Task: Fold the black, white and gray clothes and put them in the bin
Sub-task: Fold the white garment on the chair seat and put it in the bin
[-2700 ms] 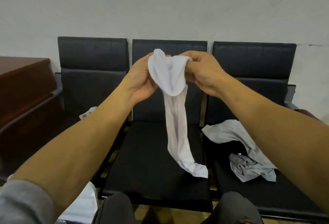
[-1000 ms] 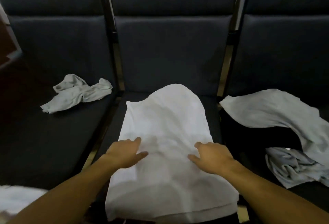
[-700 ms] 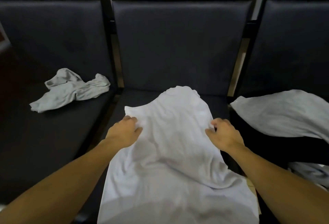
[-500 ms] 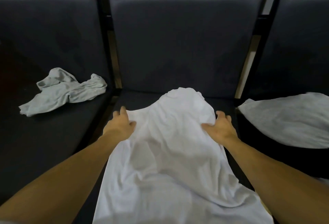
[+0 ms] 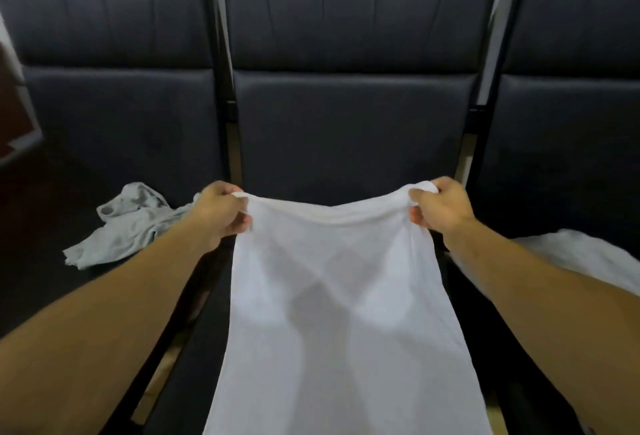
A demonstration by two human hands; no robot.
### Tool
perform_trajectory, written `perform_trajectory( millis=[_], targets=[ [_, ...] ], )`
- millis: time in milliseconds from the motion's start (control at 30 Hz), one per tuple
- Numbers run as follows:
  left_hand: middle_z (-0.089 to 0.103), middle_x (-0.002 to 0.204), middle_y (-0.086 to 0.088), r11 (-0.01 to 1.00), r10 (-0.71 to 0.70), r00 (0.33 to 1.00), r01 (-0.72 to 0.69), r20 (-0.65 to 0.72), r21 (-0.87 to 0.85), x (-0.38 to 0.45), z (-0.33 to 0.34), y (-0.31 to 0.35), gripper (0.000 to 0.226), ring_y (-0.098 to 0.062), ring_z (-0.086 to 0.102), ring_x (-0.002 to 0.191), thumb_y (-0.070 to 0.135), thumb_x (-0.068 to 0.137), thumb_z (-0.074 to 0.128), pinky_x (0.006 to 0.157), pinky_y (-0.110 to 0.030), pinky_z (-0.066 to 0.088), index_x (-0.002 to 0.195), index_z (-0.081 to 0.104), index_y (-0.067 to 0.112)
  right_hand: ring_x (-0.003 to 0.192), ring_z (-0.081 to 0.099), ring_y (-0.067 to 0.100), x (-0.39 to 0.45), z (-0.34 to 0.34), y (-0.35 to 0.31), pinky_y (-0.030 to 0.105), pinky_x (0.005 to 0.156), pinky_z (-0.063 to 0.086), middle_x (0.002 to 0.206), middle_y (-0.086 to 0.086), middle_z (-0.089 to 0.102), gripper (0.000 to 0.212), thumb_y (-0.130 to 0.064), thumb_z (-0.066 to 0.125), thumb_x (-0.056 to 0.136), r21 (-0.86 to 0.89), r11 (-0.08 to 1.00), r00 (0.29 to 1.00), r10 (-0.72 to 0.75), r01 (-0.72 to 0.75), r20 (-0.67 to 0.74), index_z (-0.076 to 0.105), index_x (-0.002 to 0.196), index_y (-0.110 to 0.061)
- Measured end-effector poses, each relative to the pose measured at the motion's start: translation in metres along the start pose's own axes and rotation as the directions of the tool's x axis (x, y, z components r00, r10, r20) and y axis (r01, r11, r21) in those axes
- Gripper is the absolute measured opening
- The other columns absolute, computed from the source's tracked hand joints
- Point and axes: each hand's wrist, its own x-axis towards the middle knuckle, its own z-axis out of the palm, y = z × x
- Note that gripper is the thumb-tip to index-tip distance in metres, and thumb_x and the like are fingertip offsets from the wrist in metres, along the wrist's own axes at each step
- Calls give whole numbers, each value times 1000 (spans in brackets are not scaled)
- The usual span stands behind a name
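Fingers of your left hand curl round the far left corner of the white garment, thumb on top, pinching the hem. Your right hand does the same at the far right corner, its fingers bunching a small fold of cloth. Between the two grips the garment's far edge sags slightly, lifted clear of the middle seat. From that edge the cloth slopes back toward you over the middle seat and runs out of view at the bottom; darker crossing shapes show through the thin fabric. Both your forearms are bare and reach in from the lower corners.

Left of the middle seat, on the neighbouring seat, a crumpled gray garment lies in a heap, partly hidden behind your left hand. Right of the middle seat, a pale gray cloth lies on the other neighbouring seat, just past your right forearm.
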Motion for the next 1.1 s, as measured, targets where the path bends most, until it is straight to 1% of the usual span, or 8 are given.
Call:
perform_trajectory(
  millis=[233,400,533,633,733,900,1000,1100],
  targets=[
    [70,98,-14,945,294,956,-285,29,-162,-90,-67,134,27,-23,69,83,-4,95,56,77,-36,58,109,72,13,101,64,23,-60,-74,-123,44,84,62,103,5,63,14,-9,70,88,91,945,948,-306,313,-85,60,91,-18],
    [71,91,-14,938,347,929,-343,131,-50,-153,-102,112,25,-22,67,83,-10,85,63,68,-32,55,101,72,6,94,67,34,-118,-110,-86,55,80,61,93,14,65,13,-5,71,82,-55,931,932,-362,361,-4,60,85,-13],
    [70,82,-14,853,242,919,-354,311,384,-174,-101,15,23,-22,60,71,-9,86,61,58,-26,47,89,72,10,67,62,18,-155,-116,16,30,61,48,73,2,63,24,-6,79,81,-261,911,942,-279,321,186,59,77,-17],
    [67,82,-5,613,-11,862,-394,506,685,-174,-88,-72,27,-13,64,73,-3,83,61,64,-17,48,81,68,23,74,61,17,-172,-115,102,27,67,47,77,-2,61,25,-16,84,75,-494,838,895,18,230,447,59,75,-19],
    [62,105,4,455,-242,803,-402,544,795,-180,-65,-142,21,-12,62,98,13,86,62,83,-24,47,101,64,28,86,61,13,-182,-114,159,28,81,53,97,-3,57,23,-28,81,72,-692,669,789,258,271,558,61,83,-26],
    [58,103,8,384,-147,894,-343,424,857,-179,-33,-175,28,-15,59,93,48,90,62,85,-34,53,109,53,29,93,55,12,-184,-89,155,28,80,49,98,-12,53,12,-32,66,90,-696,580,871,-50,423,488,53,92,-32],
    [56,98,8,320,-179,886,-359,428,877,-177,-24,-177,35,-13,58,87,58,88,61,80,-32,52,105,49,29,98,53,11,-191,-75,157,29,87,49,106,-13,52,17,-43,61,91,-668,612,823,48,423,565,51,102,-35],
    [53,94,4,240,-222,861,-407,457,882,-171,-24,-183,23,-19,58,87,45,94,60,73,-30,46,95,45,27,110,43,14,-189,-70,164,34,98,45,114,-12,46,27,-53,58,90,-702,553,771,159,448,617,50,109,-35]
  ],
)
